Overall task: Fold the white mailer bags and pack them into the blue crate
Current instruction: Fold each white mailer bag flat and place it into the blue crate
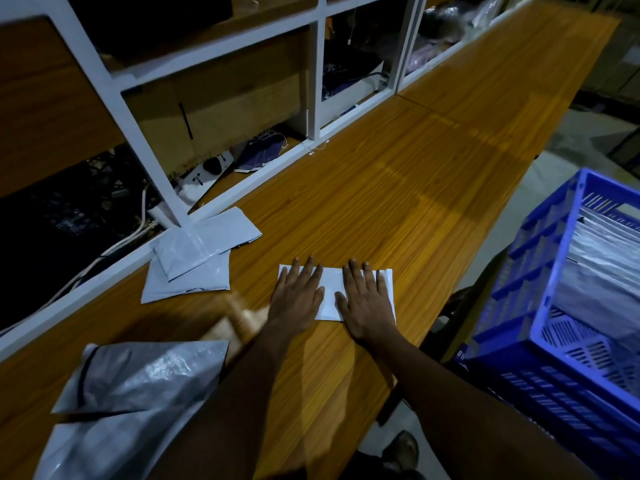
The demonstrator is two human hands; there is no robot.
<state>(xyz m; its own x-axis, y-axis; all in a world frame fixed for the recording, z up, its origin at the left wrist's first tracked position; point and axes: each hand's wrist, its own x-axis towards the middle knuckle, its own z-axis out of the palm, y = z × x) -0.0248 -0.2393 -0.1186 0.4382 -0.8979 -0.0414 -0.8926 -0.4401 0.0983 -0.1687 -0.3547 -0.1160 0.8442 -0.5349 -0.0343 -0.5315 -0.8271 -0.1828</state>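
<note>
Both hands, left (297, 299) and right (365, 304), press flat with fingers spread on a folded mailer (330, 289) (white, on the table (415, 188)). Right of them stands the crate (540, 271); more mailers (194, 261) lie left.

both hands (298, 297) (365, 303) flat on white mailer bag (329, 292)

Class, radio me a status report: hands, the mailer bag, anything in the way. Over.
Both flat: left hand, right hand pressing folded white mailer bag. Blue crate at right, partly filled. Other mailer bags left, not obstructing.
</note>
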